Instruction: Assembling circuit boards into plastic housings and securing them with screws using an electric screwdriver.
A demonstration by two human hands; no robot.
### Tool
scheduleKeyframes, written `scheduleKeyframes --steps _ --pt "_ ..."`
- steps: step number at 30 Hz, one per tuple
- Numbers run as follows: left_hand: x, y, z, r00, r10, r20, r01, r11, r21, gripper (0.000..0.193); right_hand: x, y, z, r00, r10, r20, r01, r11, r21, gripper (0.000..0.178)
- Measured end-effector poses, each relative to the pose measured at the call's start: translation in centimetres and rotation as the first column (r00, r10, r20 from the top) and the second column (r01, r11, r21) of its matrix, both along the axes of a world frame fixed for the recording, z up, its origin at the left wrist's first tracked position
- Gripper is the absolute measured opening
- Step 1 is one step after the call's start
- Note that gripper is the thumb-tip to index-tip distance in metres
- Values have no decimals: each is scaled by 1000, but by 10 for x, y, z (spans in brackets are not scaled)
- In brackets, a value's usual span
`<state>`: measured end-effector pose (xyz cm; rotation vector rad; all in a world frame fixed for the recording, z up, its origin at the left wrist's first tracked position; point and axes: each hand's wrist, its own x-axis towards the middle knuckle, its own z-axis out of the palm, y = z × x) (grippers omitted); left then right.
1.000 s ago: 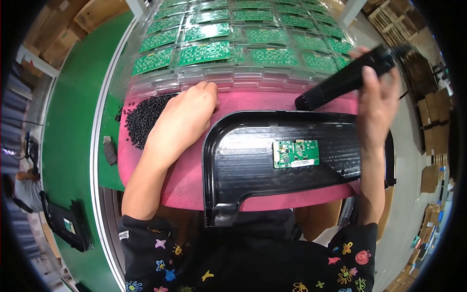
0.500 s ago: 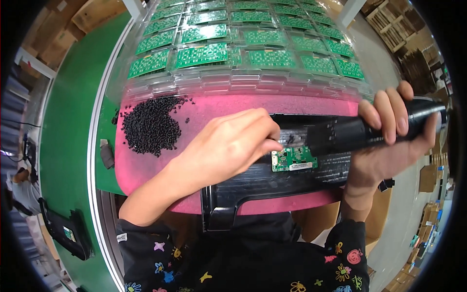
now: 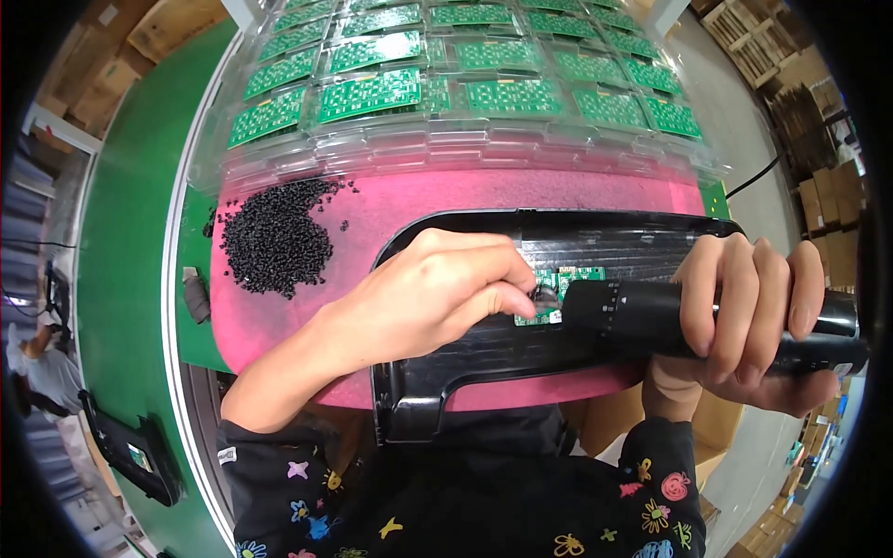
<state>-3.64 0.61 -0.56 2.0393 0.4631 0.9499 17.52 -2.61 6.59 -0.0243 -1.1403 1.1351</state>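
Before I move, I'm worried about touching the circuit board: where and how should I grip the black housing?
Probably pinch the black housing by its near-left leg, from the person's side: it juts past the pink mat, clear of the circuit board.

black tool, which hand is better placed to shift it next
Probably the right hand: it is wrapped around the black tool, while the left hand is over the green board, near the tool's tip.
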Motion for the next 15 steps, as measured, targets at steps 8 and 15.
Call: scheduleKeyframes --steps 8,15 --pt "-2 3 10 968 -243 -59 196 881 -430 14 0 -6 -5 999 1 -42 2 996 90 33" --pt "3 -3 10 997 -20 -79 22 1000 22 19 3 12 -2 971 189 144 -214 959 185 37"
